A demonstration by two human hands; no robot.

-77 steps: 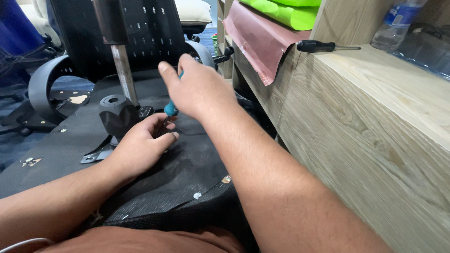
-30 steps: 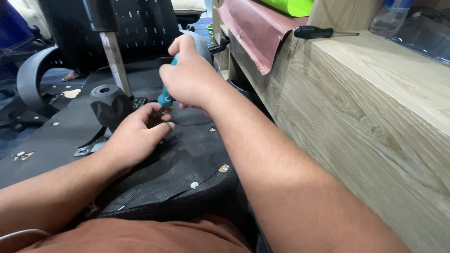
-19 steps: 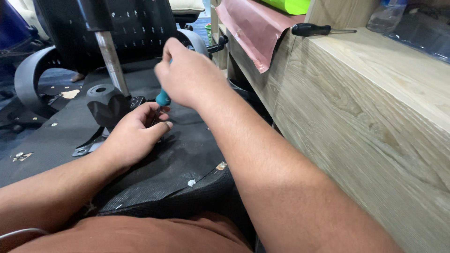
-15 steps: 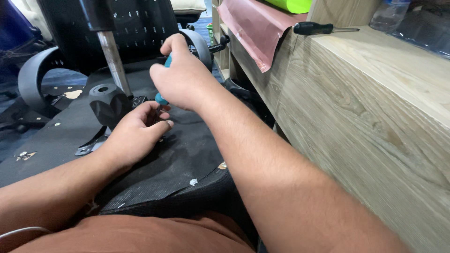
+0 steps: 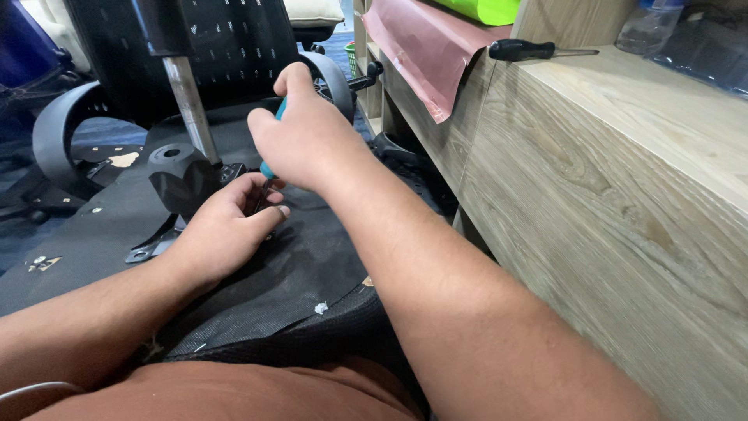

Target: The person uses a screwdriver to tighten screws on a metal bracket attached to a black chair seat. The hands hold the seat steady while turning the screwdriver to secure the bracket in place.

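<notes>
Two screwdrivers, one teal-handled [image 5: 269, 168] and one black-handled [image 5: 523, 50], two hands, one plastic bottle [image 5: 643, 27]

On the right stood the pale wood-grain counter [image 5: 623, 156], and a black-handled screwdriver [image 5: 530, 51] lay flat on its top near the far edge. A pink sheet [image 5: 421, 47] drooped over the far ledge, and a clear plastic bottle [image 5: 647, 27] sat further back on top.

The right hand [image 5: 300, 129] has turned slightly on the teal-handled screwdriver [image 5: 269, 164].
</notes>
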